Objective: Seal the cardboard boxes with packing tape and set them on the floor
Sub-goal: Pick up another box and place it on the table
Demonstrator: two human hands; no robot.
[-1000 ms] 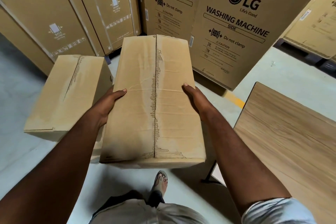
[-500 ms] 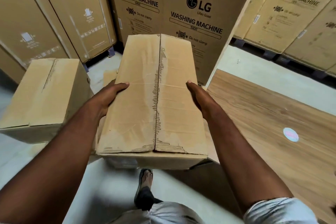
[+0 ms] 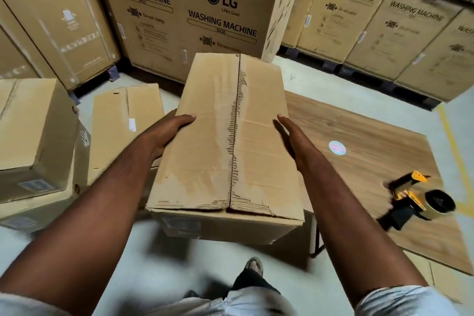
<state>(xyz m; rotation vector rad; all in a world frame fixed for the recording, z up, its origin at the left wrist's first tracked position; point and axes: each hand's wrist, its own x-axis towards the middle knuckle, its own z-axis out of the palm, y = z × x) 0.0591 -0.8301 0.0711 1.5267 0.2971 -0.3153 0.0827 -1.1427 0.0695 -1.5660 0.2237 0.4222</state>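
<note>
I hold a long brown cardboard box [image 3: 205, 141] in the air in front of me, its top flaps closed along a ragged centre seam. My left hand [image 3: 166, 133] presses its left side and my right hand [image 3: 288, 128] presses its right side. The box hangs over the left edge of a wooden table [image 3: 372, 141]. A yellow and black tape dispenser [image 3: 420, 200] with a tape roll lies on the table at the right.
Two stacked boxes [image 3: 33, 123] and another closed box [image 3: 123, 120] stand on the floor at the left. Tall washing machine cartons [image 3: 195, 15] wall in the back. My sandalled foot [image 3: 252, 268] is on the grey floor below the box.
The view has swung to the right with the box still held in both hands. More of the table and the tape dispenser have come into view; the floor boxes have slid left.
</note>
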